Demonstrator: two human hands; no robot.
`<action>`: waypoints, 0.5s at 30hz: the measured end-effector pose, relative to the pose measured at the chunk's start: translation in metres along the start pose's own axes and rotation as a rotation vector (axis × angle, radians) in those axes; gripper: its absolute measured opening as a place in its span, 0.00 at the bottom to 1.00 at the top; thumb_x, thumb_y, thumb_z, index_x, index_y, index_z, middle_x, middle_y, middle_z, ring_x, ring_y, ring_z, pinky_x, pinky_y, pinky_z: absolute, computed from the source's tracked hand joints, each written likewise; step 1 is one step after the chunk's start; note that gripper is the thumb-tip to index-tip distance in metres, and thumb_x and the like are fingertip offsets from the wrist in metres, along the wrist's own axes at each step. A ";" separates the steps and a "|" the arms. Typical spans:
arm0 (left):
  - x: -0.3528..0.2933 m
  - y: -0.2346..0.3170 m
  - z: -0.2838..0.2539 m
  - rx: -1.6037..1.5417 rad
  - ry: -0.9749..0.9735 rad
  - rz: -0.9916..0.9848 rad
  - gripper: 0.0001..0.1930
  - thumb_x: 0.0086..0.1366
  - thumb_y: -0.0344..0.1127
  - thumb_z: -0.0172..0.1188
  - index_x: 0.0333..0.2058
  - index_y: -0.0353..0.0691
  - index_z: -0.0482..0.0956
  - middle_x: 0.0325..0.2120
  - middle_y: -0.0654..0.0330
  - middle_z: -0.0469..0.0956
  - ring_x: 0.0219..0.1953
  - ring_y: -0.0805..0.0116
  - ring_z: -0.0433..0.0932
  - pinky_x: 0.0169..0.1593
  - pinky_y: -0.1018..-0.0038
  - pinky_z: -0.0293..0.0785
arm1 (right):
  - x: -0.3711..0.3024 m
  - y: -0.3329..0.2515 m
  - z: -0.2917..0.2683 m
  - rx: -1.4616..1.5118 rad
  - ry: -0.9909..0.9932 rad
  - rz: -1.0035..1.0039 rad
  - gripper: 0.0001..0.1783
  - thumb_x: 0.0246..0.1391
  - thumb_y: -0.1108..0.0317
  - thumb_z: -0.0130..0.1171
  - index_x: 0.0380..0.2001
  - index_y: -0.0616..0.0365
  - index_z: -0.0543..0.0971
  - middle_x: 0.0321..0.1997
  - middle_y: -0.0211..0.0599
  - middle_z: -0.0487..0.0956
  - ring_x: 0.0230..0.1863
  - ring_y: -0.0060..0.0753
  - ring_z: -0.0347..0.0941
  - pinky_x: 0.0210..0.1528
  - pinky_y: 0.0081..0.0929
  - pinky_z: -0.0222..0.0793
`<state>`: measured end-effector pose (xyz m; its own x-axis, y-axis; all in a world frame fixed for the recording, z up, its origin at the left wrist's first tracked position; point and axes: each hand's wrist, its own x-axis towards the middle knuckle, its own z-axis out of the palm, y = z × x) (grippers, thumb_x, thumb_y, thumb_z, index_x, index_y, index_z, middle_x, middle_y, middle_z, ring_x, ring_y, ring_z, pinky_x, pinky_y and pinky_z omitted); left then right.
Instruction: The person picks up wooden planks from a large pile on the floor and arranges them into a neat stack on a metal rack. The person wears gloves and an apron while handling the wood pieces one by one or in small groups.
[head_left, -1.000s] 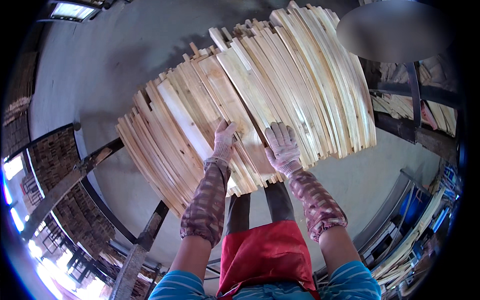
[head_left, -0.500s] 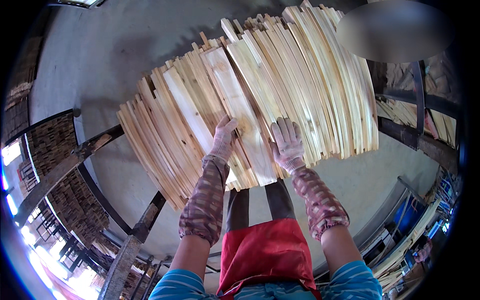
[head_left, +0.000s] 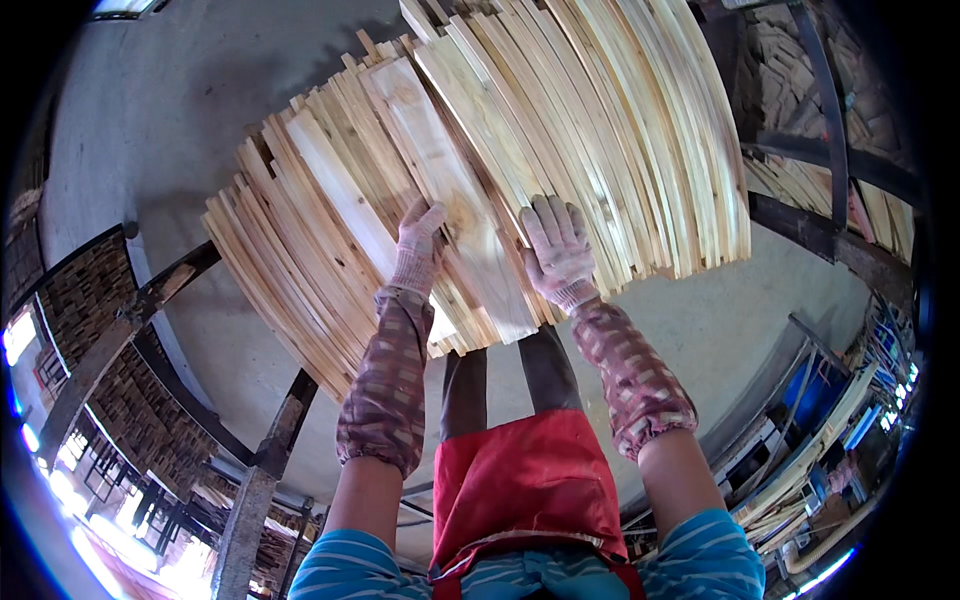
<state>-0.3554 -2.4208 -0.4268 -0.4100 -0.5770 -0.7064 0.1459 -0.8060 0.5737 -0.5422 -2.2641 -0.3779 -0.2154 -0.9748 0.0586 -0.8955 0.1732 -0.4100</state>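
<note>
A broad row of pale wooden boards and strips (head_left: 640, 150) lies side by side in front of me, their near ends uneven. One wider board (head_left: 425, 125) with a knot rests on top, slanting toward me between my hands. My left hand (head_left: 418, 238), in a light knitted glove, has its fingers bent and closed at this board's left edge; the fingertips are partly hidden. To the right of the board, my gloved right hand (head_left: 558, 240) lies flat on neighbouring boards, fingers stretched out and thumb near the wide board's right edge.
Dark metal beams (head_left: 260, 460) run beside and under the boards. Stacked wood pieces (head_left: 95, 290) stand at the left. Timber lengths (head_left: 810, 460) and a blue object (head_left: 800, 385) are at the lower right. Grey concrete floor (head_left: 230, 330) shows around the row.
The view has shifted, so the boards and both hands appear slightly higher and farther left. Both hands keep about the same places on the boards.
</note>
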 end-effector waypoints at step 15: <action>-0.006 -0.021 0.025 0.281 0.227 0.172 0.03 0.63 0.26 0.64 0.36 0.39 0.82 0.25 0.76 0.73 0.29 0.82 0.70 0.29 0.79 0.67 | -0.015 0.007 0.009 0.044 0.056 -0.045 0.42 0.58 0.38 0.54 0.65 0.59 0.65 0.66 0.51 0.68 0.66 0.61 0.63 0.68 0.61 0.57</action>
<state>-0.3789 -2.3972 -0.4242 -0.1870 -0.7401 -0.6459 -0.0696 -0.6459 0.7602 -0.5414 -2.2498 -0.3901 -0.1976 -0.9718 0.1284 -0.8871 0.1215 -0.4453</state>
